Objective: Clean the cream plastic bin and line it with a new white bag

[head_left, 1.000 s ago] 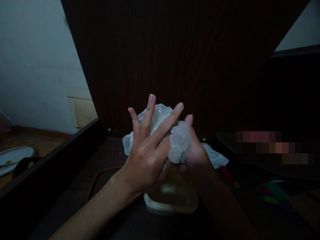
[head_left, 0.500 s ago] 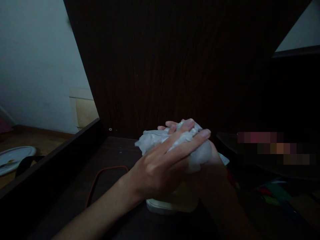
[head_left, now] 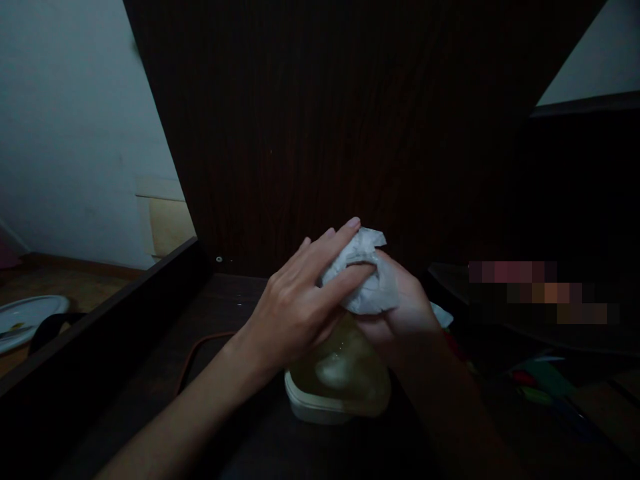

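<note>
Careful, squeezing could tear that wad (head_left: pixel 369 301)!
Your loosely bent left hand (head_left: pixel 293 303) clasps it against your right hand (head_left: pixel 407 303), whose spread's hidden

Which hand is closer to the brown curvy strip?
Left. The left hand is to the right of the brown strip; the right hand is farther right.

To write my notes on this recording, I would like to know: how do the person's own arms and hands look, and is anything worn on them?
The left hand and left forearm show no glove, ring, watch or sleeve; the fingers are slender. The right hand is ungloved too; the right forearm appears sleeveless, but is too dark for details.
</note>
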The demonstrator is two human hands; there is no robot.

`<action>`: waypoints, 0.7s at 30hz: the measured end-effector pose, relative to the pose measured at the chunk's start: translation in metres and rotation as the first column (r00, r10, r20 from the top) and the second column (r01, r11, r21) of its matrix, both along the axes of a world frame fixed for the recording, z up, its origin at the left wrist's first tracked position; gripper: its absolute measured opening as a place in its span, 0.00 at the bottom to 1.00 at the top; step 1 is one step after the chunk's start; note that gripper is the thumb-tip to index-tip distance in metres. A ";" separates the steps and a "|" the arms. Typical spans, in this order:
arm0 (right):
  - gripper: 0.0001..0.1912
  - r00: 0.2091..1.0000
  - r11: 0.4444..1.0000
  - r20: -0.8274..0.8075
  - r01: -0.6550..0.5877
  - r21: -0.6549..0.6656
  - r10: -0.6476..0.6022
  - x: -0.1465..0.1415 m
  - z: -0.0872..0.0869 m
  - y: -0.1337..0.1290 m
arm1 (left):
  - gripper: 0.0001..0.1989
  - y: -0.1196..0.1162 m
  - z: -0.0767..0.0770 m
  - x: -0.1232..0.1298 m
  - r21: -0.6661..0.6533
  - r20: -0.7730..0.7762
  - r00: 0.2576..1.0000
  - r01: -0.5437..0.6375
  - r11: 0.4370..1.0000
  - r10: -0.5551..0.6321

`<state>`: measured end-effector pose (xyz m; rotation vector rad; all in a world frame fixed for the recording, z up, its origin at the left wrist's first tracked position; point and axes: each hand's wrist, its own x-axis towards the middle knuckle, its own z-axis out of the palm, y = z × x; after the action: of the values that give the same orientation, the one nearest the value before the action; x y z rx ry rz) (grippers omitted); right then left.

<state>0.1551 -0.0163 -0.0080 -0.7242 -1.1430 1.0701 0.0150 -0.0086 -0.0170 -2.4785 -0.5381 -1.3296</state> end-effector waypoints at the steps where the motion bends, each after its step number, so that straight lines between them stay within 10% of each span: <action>1: 0.10 0.998 0.999 -0.060 -0.021 -0.030 0.019 0.000 0.004 -0.001 | 0.18 0.002 0.000 -0.003 -0.027 0.008 1.000 0.001 1.000 -0.001; 7: 0.11 1.000 1.000 0.007 -0.024 -0.010 0.024 0.018 0.016 0.002 | 0.17 0.036 0.002 -0.038 -0.110 0.146 0.933 -0.314 0.943 0.328; 13: 0.10 0.965 0.976 0.152 0.202 0.081 -0.212 0.042 0.016 0.010 | 0.19 0.083 -0.010 -0.081 -0.425 -0.223 0.718 -0.680 0.597 0.659; 15: 0.09 0.958 0.972 0.169 0.221 0.083 -0.232 0.046 0.018 0.011 | 0.20 0.096 -0.023 -0.088 -0.432 -0.400 0.629 -0.771 0.469 0.666; 21: 0.09 0.952 0.969 0.187 0.230 0.093 -0.244 0.049 0.019 0.014 | 0.15 0.117 -0.073 -0.093 -0.436 -0.603 0.564 -0.825 0.359 0.564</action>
<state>0.2039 -0.0022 0.0109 -0.9025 -1.2205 0.7646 -0.0783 0.1081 -0.0902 -2.2896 -2.0463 -0.2766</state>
